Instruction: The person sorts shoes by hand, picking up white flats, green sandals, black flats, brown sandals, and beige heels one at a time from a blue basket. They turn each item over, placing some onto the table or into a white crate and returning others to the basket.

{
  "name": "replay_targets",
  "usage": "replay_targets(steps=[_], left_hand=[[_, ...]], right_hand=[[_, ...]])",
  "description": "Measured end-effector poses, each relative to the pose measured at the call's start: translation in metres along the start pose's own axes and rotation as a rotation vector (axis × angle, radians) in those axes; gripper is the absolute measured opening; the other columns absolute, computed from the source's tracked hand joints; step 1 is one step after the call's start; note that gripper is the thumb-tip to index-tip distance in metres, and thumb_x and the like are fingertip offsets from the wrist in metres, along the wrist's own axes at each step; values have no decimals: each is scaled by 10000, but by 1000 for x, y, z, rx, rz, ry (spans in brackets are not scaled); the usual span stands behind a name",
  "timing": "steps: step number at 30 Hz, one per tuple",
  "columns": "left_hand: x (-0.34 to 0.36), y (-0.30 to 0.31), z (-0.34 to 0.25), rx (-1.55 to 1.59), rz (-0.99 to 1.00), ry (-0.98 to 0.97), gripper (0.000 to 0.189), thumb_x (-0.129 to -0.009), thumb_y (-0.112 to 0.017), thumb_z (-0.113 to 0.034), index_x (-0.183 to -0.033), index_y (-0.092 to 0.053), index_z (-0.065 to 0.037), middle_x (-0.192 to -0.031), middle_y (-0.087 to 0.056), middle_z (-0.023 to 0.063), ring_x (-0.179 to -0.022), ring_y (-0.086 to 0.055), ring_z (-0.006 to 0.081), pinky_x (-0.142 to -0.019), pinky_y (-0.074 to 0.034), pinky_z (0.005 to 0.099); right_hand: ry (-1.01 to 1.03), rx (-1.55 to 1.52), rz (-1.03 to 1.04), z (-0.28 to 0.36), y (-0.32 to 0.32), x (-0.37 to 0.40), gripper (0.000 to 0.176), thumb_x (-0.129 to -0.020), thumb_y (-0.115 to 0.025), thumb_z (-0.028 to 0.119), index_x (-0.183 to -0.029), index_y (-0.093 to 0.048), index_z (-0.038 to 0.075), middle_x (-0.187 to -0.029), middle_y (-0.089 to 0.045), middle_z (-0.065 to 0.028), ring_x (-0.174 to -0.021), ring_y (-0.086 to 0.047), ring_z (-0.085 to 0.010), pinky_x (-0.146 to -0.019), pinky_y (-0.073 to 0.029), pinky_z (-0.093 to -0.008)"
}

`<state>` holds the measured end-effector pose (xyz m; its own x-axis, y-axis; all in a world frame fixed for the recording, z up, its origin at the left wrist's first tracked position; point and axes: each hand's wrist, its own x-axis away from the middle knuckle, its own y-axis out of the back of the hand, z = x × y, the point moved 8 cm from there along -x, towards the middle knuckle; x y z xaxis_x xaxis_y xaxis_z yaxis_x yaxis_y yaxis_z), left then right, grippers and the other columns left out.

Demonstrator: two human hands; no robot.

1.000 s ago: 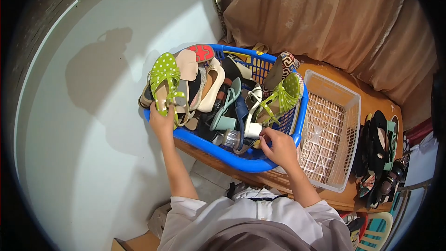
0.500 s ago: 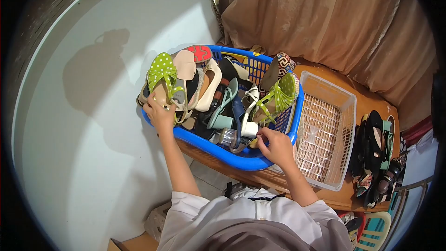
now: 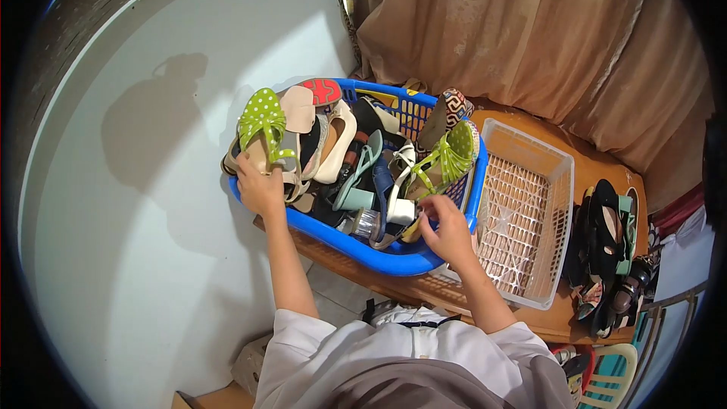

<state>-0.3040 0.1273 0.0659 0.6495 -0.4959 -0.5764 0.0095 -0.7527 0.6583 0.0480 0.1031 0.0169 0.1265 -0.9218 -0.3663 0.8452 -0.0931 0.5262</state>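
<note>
A blue plastic basket (image 3: 379, 260) is heaped with women's shoes. At its left end my left hand (image 3: 260, 188) is closed round the heel part of a green polka-dot sandal (image 3: 262, 123). My right hand (image 3: 445, 229) is at the front right rim, fingers bent beside a second green polka-dot sandal (image 3: 450, 159); whether it grips the sandal's lower part is hidden. Between the hands lie a mint sandal (image 3: 356, 198), a white block-heeled sandal (image 3: 401, 210) and a clear-heeled shoe (image 3: 367, 223). A cream shoe (image 3: 336, 144) lies behind them.
A clear plastic crate (image 3: 522, 212) stands right of the basket on the wooden table (image 3: 606, 159). Black and mint shoes (image 3: 607, 242) are piled at the table's right end. A brown curtain (image 3: 500, 30) hangs behind, a white wall (image 3: 91, 220) stands left, a chair (image 3: 612, 371) lower right.
My left hand and the left green sandal have shifted slightly, with the sandal's strap now lying differently. My right hand has moved up a little toward the right green sandal.
</note>
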Motion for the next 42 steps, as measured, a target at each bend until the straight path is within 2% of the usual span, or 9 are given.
replay_targets(steps=[8,10,16,19,27,30,37,39,42], left_hand=[[-7,-7,37,939,-71,19,453,-716,-705,-73,-1078,-433,-87,-1040,-554,95,-925,-563,215,-786,-470,313],[16,-2,2,1578,146,141,447,-786,-619,-93,-1187,-423,-66,-1082,-544,68,-968,-557,199,-865,-472,330],[101,-25,-84,2143,1070,616,469,-820,-525,-240,-1243,-425,-66,-1139,-547,76,-1032,-552,208,-912,-453,347],[143,-64,-83,1979,1089,758,455,-828,-518,-272,-1217,-443,-48,-1104,-564,83,-988,-571,203,-890,-464,348],[145,-61,-84,1777,1025,589,421,-812,-554,-183,-1199,-460,-46,-1085,-580,93,-967,-590,201,-841,-499,341],[159,-84,-75,1853,1212,772,381,-825,-544,-202,-1164,-488,-37,-1054,-600,89,-935,-605,192,-818,-506,323],[157,-51,-89,1798,1345,757,347,-836,-538,-239,-1115,-551,-33,-982,-642,82,-839,-637,164,-749,-524,280],[160,-51,-89,1826,1387,802,342,-832,-538,-234,-1104,-559,-28,-970,-646,84,-828,-641,165,-738,-528,280],[165,-47,-90,1846,1475,891,329,-830,-528,-209,-1097,-566,-21,-967,-651,91,-810,-645,170,-724,-534,288]], right_hand=[[108,327,-314,-20,36,-39,512,-684,-628,18,-1147,-412,-6,-1128,-385,-261,-1021,-451,-428,-883,-405,-436],[50,467,-299,-36,32,-54,506,-658,-675,84,-1102,-451,-13,-1134,-412,-222,-1011,-449,-396,-867,-409,-420],[-98,693,-151,-58,21,-68,526,-590,-745,140,-1032,-496,0,-1142,-419,-175,-992,-418,-366,-847,-395,-418],[-20,628,-309,-42,34,-58,477,-593,-720,85,-1005,-497,-2,-1132,-399,-183,-1012,-408,-365,-858,-388,-425],[64,10,-788,-42,98,-40,306,-691,-583,-50,-964,-469,27,-1124,-387,-143,-1105,-416,-284,-910,-398,-347],[86,-664,-811,-73,119,-55,297,-754,-582,-50,-1000,-462,65,-1137,-402,-94,-1082,-448,-236,-896,-407,-310],[-15,-1409,-452,-102,81,-97,190,-920,-434,239,-987,-507,78,-863,-558,-46,-775,-580,-148,-658,-517,-288],[-94,-1433,-402,-100,71,-103,163,-888,-471,152,-968,-561,40,-795,-591,-53,-746,-583,-156,-694,-504,-284],[255,-764,-400,-16,87,-92,174,-749,-566,13,-913,-622,30,-906,-614,-89,-833,-562,-180,-798,-447,-300]])
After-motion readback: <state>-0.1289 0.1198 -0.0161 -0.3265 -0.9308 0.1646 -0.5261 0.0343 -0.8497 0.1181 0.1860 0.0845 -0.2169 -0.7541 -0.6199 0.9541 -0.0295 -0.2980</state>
